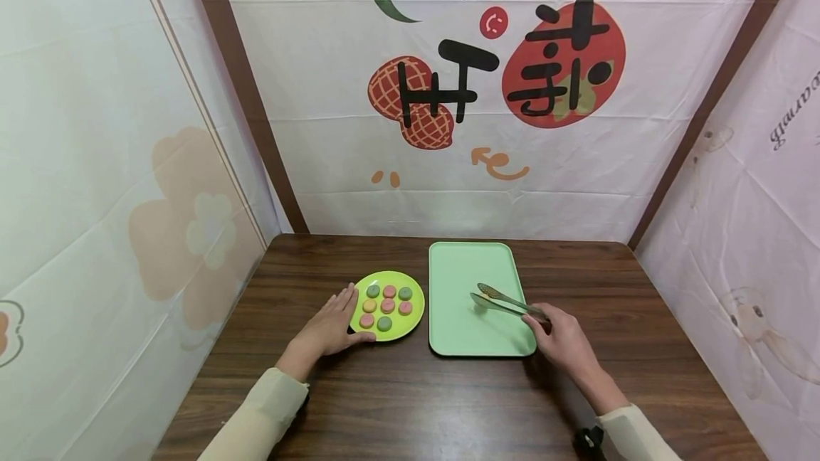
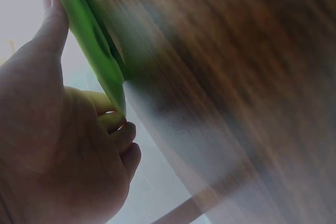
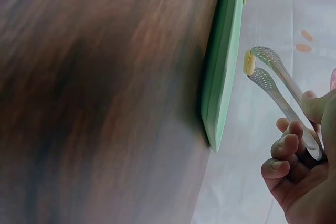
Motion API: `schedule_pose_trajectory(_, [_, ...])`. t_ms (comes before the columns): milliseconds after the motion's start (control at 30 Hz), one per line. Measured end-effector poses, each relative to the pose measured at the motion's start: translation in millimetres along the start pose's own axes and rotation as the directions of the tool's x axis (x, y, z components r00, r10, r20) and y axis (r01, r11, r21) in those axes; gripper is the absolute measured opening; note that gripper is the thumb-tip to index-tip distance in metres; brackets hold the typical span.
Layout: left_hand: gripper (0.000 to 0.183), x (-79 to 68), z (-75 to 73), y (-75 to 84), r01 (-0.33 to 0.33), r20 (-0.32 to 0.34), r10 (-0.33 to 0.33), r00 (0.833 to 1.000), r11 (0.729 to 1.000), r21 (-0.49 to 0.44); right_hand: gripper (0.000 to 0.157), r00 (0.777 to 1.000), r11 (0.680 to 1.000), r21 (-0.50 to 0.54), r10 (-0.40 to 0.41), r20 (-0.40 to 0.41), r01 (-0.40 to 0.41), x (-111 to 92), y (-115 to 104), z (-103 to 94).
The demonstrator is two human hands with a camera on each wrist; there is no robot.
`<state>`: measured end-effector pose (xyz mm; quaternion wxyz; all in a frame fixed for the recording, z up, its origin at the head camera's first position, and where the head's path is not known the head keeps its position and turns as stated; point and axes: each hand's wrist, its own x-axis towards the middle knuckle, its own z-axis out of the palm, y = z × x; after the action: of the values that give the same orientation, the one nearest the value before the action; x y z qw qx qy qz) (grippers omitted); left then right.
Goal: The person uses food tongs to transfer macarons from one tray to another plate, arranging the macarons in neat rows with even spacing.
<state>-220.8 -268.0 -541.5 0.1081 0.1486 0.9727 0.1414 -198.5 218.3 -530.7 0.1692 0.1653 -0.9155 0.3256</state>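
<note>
My left hand (image 1: 332,327) rests at the left edge of a round yellow-green plate (image 1: 415,313), fingers straight along the rim and thumb at its near side. Several pink, green and yellow macarons (image 1: 387,306) lie on this plate. From the left wrist the plate's rim (image 2: 86,35) shows against the thumb. My right hand (image 1: 564,338) holds metal tongs (image 1: 512,302) over a light green tray (image 1: 461,269). In the right wrist view, a yellow macaron (image 3: 249,62) is at the perforated tips of the tongs, which stand slightly apart.
The plate and the tray stand side by side on a dark wooden table (image 1: 410,404), with a narrow gap between them. Printed white cloth (image 1: 320,91) hangs behind the table and along both sides.
</note>
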Motion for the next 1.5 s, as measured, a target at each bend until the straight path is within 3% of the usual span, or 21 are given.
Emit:
schedule_pose_trajectory(533, [0.117, 0.4, -1.2, -0.3, -0.007, 0.003, 0.007, 1.000, 1.000, 0.011, 0.029, 0.997, 0.999, 0.043, 0.018, 0.077, -0.021, 11.4, -13.4, 9.0])
schedule_pose_trajectory(800, [0.117, 0.0, -2.1, 1.0, -0.005, 0.007, 0.005, 1.000, 1.000, 0.006, 0.022, 0.996, 0.995, 0.087, -0.059, 0.065, 0.053, 18.3, -21.9, 14.9])
schedule_pose_trajectory(1267, [0.116, -0.4, -2.9, 2.8, 0.004, 0.011, -0.004, 1.000, 1.000, 0.005, 0.021, 0.991, 0.990, 0.127, -0.078, 0.110, 0.063, 24.7, -31.9, 27.7])
schedule_pose_trajectory(1500, [0.116, -0.6, -2.4, 2.7, 0.006, 0.012, -0.006, 1.000, 1.000, -0.002, 0.019, 0.985, 0.983, 0.146, -0.130, 0.110, 0.113, 27.5, -37.0, 33.3])
